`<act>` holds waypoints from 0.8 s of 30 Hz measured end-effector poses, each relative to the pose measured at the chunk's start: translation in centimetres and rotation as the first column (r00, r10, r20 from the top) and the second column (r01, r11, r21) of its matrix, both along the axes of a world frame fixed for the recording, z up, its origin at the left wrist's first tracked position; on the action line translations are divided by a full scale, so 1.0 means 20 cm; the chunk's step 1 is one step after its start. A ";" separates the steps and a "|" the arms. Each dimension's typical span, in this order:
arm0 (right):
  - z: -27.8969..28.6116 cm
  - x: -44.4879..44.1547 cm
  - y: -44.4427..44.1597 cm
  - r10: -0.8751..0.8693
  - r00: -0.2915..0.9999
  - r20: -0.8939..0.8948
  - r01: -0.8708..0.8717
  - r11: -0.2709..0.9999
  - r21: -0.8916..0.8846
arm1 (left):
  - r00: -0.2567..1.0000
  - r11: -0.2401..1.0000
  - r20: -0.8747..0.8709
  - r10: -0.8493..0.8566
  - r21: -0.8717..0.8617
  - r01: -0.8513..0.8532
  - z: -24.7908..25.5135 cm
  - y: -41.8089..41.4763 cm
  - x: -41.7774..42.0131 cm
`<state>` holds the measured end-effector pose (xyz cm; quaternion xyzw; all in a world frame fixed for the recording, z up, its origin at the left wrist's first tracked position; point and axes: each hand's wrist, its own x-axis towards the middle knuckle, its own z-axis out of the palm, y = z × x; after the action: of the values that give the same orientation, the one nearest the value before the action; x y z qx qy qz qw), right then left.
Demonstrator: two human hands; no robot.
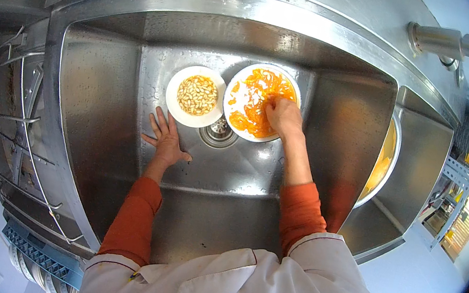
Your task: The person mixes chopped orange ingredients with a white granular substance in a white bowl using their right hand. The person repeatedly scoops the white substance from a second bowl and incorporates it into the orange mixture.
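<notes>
Two round white bowls stand side by side on the floor of a stainless steel sink. The smaller bowl on the left holds pale seeds, which look like pumpkin seeds in yellowish liquid. In the larger bowl, which has a thin dark rim, lies stringy orange pulp mixed with seeds. My right hand reaches into this pulp with its fingers bunched; the fingertips are hidden. My left hand rests palm down on the sink floor below the smaller bowl, fingers spread, holding nothing.
A drain strainer sits just below the bowls. In the second basin to the right, a large white-rimmed bowl with yellow-orange contents is partly hidden by the divider. A tap juts out at upper right. A wire rack is on the left.
</notes>
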<state>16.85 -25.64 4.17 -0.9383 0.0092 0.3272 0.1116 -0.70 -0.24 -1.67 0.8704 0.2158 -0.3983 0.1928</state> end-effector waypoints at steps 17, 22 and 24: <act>-0.02 -0.06 0.08 -0.017 0.980 0.196 -0.076 0.884 0.460 | 1.000 1.000 0.010 -0.008 -0.004 0.008 0.01 0.00 0.01; -0.09 -0.08 0.15 0.044 0.958 0.282 -0.163 0.896 0.413 | 1.000 1.000 0.008 -0.008 -0.002 0.008 0.02 0.00 0.01; -0.10 -0.09 0.17 0.041 0.961 0.273 -0.162 0.885 0.436 | 1.000 1.000 0.024 -0.011 -0.010 0.011 0.01 0.00 0.01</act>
<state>15.12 -22.29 2.17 -0.9195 -0.1316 0.2018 0.3107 -0.60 -0.29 -1.51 0.8753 0.2068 -0.3900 0.1976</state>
